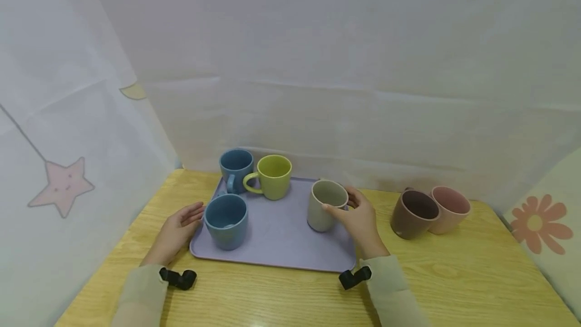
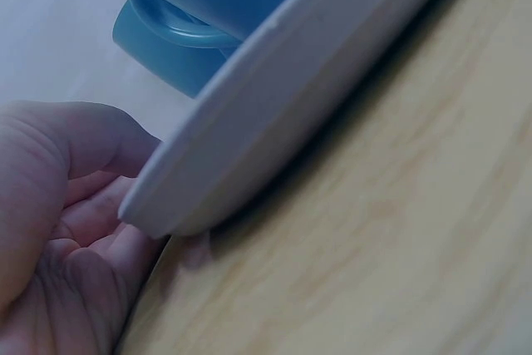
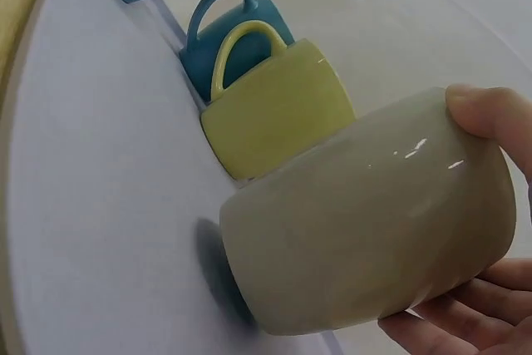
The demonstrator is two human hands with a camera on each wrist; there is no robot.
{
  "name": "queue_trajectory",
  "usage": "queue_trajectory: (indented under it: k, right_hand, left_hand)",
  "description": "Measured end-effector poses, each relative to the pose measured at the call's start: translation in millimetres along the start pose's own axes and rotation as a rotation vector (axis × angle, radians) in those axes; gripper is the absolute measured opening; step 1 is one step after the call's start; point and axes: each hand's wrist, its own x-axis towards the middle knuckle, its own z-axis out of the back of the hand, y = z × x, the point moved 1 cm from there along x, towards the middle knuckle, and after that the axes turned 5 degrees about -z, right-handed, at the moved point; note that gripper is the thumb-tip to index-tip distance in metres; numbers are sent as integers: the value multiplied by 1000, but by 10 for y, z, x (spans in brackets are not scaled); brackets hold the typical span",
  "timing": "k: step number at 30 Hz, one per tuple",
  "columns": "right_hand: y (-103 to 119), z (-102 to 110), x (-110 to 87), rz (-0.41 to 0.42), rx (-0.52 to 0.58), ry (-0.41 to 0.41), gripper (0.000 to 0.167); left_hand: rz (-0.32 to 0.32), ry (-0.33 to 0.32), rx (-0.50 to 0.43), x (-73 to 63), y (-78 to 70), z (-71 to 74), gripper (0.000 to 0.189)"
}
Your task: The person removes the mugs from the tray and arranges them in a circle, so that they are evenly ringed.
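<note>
My right hand (image 1: 361, 218) grips a pale grey mug (image 1: 323, 211), thumb at the rim and fingers round its far side. In the right wrist view the mug (image 3: 366, 222) is slightly off the lilac tray (image 1: 281, 231), a shadow beneath it. At the tray's left edge rests my left hand (image 1: 177, 231), fingers loosely bent against the rim (image 2: 224, 130) in the left wrist view. Close to that hand a blue mug (image 1: 228, 231) stands on the tray. Another blue mug (image 1: 237, 165) and a yellow-green mug (image 1: 276, 183) stand side by side at the tray's back left.
Right of the tray, a brown mug (image 1: 408, 218) and a pink mug (image 1: 451, 211) stand close together on the wooden table (image 1: 481, 271). A white cloth (image 1: 317, 64) hangs behind the table and along its sides.
</note>
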Motion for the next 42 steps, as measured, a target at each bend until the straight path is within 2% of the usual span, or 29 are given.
queue_trajectory:
  k: [10, 16, 25, 42]
  right_hand:
    - [101, 329, -198, 15, -16, 92, 84]
    - [86, 585, -341, -16, -37, 83, 81]
    - [-35, 922, -506, 7, -73, 24, 78]
    - [-156, 1309, -670, -85, -115, 39, 79]
  left_hand:
    - [6, 1, 8, 1, -15, 12, 55]
    - [14, 1, 3, 3, 9, 6, 55]
    - [15, -3, 1, 7, 22, 5, 56]
    - [-5, 1, -21, 3, 49, 25, 56]
